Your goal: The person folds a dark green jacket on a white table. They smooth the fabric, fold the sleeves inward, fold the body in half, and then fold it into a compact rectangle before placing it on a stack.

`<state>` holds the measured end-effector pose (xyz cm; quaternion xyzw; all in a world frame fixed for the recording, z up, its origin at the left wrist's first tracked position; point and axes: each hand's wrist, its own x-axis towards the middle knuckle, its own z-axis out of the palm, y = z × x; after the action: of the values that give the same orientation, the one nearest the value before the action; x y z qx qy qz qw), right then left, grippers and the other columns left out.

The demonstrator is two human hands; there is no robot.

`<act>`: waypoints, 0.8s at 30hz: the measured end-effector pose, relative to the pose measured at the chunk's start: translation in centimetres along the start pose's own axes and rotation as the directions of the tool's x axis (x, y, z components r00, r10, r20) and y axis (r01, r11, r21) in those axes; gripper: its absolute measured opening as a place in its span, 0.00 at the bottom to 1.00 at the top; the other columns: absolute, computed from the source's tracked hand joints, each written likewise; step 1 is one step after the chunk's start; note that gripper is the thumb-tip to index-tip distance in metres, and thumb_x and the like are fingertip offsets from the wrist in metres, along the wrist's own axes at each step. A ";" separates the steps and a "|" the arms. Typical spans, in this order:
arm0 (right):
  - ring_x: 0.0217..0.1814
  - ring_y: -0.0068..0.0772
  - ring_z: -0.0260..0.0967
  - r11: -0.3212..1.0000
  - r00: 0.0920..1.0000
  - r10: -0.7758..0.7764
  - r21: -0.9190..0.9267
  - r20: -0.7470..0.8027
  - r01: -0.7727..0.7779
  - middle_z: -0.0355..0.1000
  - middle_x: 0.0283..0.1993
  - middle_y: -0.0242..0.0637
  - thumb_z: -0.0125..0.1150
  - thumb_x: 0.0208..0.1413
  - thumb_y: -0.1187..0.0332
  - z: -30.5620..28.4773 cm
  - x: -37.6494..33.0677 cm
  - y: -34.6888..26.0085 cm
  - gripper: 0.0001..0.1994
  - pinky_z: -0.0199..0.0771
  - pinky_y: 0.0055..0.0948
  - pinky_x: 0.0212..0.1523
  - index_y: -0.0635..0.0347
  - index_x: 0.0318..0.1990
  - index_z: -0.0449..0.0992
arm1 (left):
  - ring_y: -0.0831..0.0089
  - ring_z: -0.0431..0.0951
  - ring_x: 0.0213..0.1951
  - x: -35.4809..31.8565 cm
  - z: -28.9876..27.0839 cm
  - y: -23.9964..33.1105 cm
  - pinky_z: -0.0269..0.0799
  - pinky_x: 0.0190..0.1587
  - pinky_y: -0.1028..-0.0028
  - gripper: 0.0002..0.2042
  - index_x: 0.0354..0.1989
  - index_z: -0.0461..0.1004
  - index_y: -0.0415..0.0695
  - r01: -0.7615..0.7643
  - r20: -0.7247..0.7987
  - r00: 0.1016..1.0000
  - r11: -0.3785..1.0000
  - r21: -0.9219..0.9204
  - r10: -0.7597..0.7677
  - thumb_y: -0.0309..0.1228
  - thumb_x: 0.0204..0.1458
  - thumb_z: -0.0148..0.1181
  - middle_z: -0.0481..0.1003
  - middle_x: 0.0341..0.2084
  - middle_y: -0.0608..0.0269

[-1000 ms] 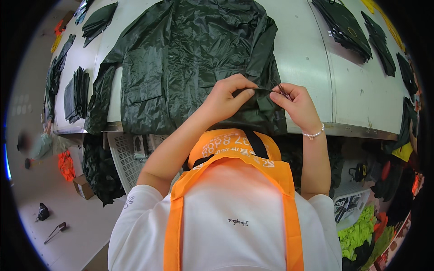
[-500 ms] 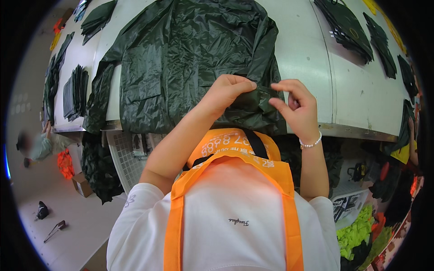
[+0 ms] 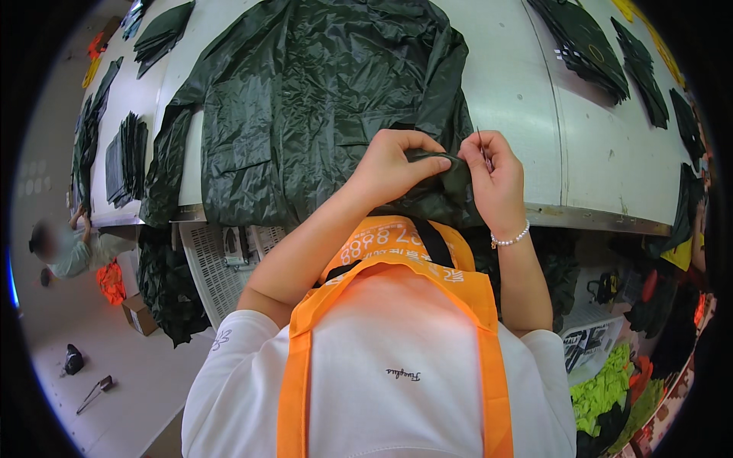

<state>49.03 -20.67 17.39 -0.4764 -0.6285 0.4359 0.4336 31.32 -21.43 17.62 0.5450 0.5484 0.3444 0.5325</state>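
Note:
A shiny dark green rain jacket point(image 3: 305, 99) lies spread over the pale table, its front and pockets facing up and its near edge hanging by the table's rim. My left hand point(image 3: 397, 164) pinches a fold of the jacket near its right pocket, lifting it a little. Close beside it, my right hand point(image 3: 492, 179), with a beaded bracelet at the wrist, is closed on a small thin pointed tool point(image 3: 479, 139). The tool's dark tip sticks up past the fingers; the rest is mostly hidden. My right fingertips are at the edge of the lifted fabric.
Stacks of folded dark garments lie at the left point(image 3: 126, 160) and far right point(image 3: 584, 53) of the table point(image 3: 511, 99). Below its edge stand a white plastic crate point(image 3: 202, 267) and a heap of lime-green cloth point(image 3: 603, 389). Another person point(image 3: 72, 252) is at the far left.
My right hand has gone from spread fingers to a closed grip, and the thin tool now shows in it. It has moved slightly left, up against the fabric that my left hand holds.

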 end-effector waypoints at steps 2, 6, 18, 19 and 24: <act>0.27 0.18 0.63 0.997 0.999 0.042 0.073 -0.020 -0.040 0.68 0.27 0.32 0.55 0.58 0.72 -0.4 -0.2 -0.1 0.05 0.64 0.18 0.30 0.64 0.36 0.69 | 0.85 0.71 0.28 -0.1 -0.2 0.1 0.68 0.34 0.83 0.09 0.31 0.78 0.36 0.028 -0.034 0.999 1.000 0.010 -0.028 0.28 0.44 0.67 0.77 0.24 0.68; 0.27 0.20 0.62 0.981 0.977 0.121 -0.169 0.175 -0.092 0.67 0.28 0.32 0.54 0.59 0.68 -3.0 -1.1 -1.1 0.07 0.64 0.19 0.31 0.64 0.38 0.68 | 0.85 0.71 0.28 -0.4 -0.3 0.8 0.67 0.33 0.82 0.08 0.30 0.79 0.37 0.035 -0.064 0.997 0.998 0.050 -0.032 0.28 0.44 0.66 0.77 0.23 0.68; 0.29 0.33 0.71 0.938 0.979 -0.039 -0.331 0.201 0.105 0.70 0.31 0.38 0.60 0.54 0.69 -2.6 -1.0 -1.8 0.07 0.71 0.24 0.31 0.62 0.35 0.70 | 0.82 0.72 0.28 -0.3 0.7 1.0 0.68 0.34 0.79 0.09 0.30 0.78 0.36 -0.069 -0.025 0.997 0.983 0.172 0.074 0.29 0.42 0.66 0.78 0.23 0.63; 0.29 0.33 0.71 0.932 0.978 -0.054 -0.342 0.200 0.121 0.70 0.31 0.37 0.60 0.54 0.69 -2.6 -1.0 -1.8 0.07 0.71 0.24 0.31 0.62 0.35 0.70 | 0.82 0.72 0.28 -0.3 0.6 1.0 0.68 0.35 0.79 0.09 0.30 0.78 0.36 -0.072 -0.023 0.997 0.982 0.175 0.077 0.29 0.42 0.66 0.78 0.23 0.63; 0.27 0.26 0.69 0.949 0.982 -0.071 -0.293 0.173 0.120 0.70 0.31 0.35 0.61 0.53 0.72 -2.5 -1.0 -0.7 0.06 0.67 0.22 0.28 0.61 0.37 0.71 | 0.83 0.72 0.28 -0.3 0.4 0.9 0.68 0.35 0.80 0.09 0.30 0.78 0.36 -0.062 -0.018 0.998 0.985 0.162 0.066 0.29 0.43 0.66 0.77 0.23 0.64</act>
<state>51.42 -21.44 18.54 -0.4692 -0.7429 0.3500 0.3247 31.90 -21.61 18.45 0.5998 0.5628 0.3221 0.4688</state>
